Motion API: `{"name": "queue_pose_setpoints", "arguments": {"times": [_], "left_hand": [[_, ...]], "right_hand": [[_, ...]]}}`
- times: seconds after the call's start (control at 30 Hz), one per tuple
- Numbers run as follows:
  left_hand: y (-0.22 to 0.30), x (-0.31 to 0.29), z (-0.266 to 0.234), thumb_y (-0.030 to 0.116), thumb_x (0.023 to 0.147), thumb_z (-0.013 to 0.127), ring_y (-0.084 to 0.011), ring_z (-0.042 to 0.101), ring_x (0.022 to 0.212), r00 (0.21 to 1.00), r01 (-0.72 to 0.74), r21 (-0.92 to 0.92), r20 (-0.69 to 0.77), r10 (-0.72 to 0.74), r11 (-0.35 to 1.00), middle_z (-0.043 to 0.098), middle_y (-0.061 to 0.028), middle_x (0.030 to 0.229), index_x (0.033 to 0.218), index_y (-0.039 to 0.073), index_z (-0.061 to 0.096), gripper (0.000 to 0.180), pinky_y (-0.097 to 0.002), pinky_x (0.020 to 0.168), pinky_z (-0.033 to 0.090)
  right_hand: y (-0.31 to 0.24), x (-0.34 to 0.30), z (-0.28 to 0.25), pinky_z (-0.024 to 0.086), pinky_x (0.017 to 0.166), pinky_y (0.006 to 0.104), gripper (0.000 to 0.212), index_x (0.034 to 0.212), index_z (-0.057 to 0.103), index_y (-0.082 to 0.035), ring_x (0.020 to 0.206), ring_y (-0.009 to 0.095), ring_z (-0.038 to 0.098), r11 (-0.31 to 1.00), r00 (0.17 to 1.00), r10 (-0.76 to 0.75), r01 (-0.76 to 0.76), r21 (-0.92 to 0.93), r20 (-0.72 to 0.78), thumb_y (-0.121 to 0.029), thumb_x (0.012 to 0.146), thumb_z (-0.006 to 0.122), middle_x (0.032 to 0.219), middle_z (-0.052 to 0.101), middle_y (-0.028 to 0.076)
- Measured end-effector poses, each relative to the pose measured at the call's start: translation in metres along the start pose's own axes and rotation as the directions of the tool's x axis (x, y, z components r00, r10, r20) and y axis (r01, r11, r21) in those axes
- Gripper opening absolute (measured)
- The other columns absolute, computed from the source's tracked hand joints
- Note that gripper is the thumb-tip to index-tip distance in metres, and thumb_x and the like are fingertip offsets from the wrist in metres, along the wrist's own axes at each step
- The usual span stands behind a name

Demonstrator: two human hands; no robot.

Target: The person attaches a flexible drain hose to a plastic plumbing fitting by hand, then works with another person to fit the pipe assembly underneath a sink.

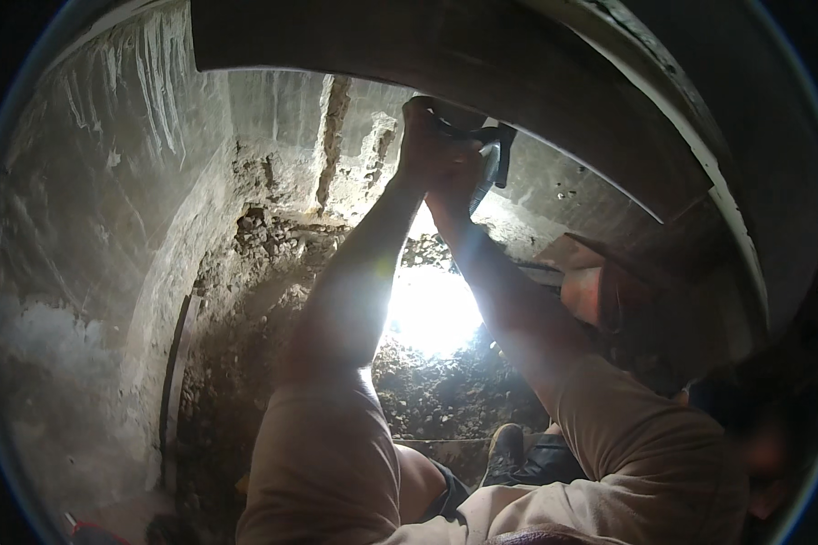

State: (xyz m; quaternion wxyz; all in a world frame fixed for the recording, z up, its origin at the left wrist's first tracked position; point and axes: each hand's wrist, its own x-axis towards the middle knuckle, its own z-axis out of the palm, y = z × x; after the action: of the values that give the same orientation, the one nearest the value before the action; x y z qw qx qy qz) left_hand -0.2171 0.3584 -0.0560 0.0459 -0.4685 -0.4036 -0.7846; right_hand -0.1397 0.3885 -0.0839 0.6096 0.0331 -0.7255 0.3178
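Note:
Both my arms reach forward and up, and my hands meet below the edge of a dark curved panel (pixel 373 36). My left hand (pixel 418 141) is closed on a dark tool (pixel 503 156) with a black, angular outer part and a greyish body; its exact kind does not show. My right hand (pixel 456 177) sits just below and beside it, its fingers closed round the same tool. Behind the hands, the upper part of the tool is hidden by the panel and by shadow. Facing my hands is a rough concrete wall (pixel 282 109) with vertical broken grooves.
A glaring light (pixel 434 313) shines over rubble (pixel 445 391) between my forearms. An orange-red container (pixel 586 292) lies at the right. The curved concrete wall (pixel 73 236) rises on the left, a thin strip (pixel 180 363) along its foot. My shoe (pixel 504 450) is low down.

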Motion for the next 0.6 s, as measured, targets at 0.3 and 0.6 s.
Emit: {"name": "queue_pose_setpoints", "arguments": {"times": [0.3,0.6], "left_hand": [[0.012,0.003,-0.008,0.009,0.059,0.088,-0.0305,0.057,0.117,0.999,-0.004,0.410,0.043,-0.015,0.912,0.057,-0.0226,0.125,0.143,0.001,0.023,0.107,-0.0411,0.097,0.050],[0.014,0.005,0.009,0.027,0.053,0.089,-0.0364,0.053,0.120,0.995,0.063,0.252,0.062,-0.081,0.966,0.056,-0.0250,0.124,0.140,-0.007,0.030,0.110,-0.0418,0.107,0.040]], "right_hand": [[-0.013,-0.007,-0.006,0.046,0.071,0.0255,0.032,0.092,0.056,0.000,0.079,0.012,0.058,0.880,0.988,0.048,-0.111,-0.462,-0.146,-0.002,0.068,0.078,0.085,0.060,0.005],[0.011,-0.003,-0.014,0.046,0.071,0.0257,0.027,0.090,0.057,-0.002,0.084,0.012,0.058,0.993,1.000,0.013,-0.011,-0.115,0.014,0.010,0.070,0.070,0.091,0.060,0.007]]}}
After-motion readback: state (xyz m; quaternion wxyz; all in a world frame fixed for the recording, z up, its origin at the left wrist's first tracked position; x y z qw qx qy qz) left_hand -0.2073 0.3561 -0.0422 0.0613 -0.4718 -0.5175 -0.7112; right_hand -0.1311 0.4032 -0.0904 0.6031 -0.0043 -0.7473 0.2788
